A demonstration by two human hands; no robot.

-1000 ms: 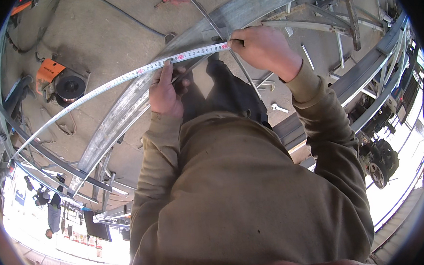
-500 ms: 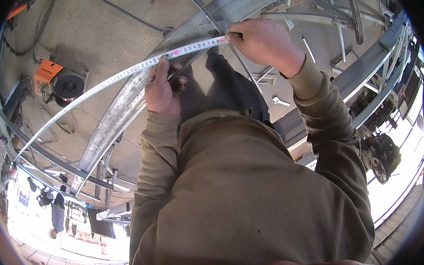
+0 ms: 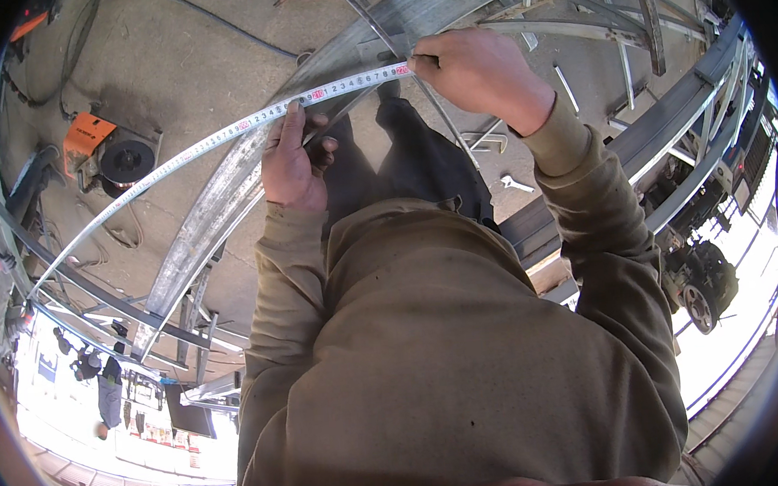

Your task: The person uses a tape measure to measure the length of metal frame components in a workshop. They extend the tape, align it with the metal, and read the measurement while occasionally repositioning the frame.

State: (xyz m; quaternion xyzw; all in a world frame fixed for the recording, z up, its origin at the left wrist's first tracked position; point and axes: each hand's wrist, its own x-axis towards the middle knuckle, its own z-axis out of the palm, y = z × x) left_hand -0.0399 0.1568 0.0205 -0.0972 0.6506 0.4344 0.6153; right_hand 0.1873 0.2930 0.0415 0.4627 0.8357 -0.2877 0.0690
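A white tape measure blade with black and red markings stretches from the far left edge across to my right hand, bowing upward. My right hand is closed, its fingers and thumb pinching the blade at its right end. Farther left along the blade, my left hand supports it, thumb pressed on top and the other fingers curled below. Underneath the blade lies a long grey steel beam, running from lower left to upper right. A thin metal bar crosses the beam close to my right hand.
An orange machine with a dark wire spool stands on the floor at left. A wrench lies right of my legs. Steel frames and beams fill the right side, near a machine with a pulley. Another person appears lower left.
Both hands and the near part of the tape have shifted very slightly left. Their hold on the blade looks the same.
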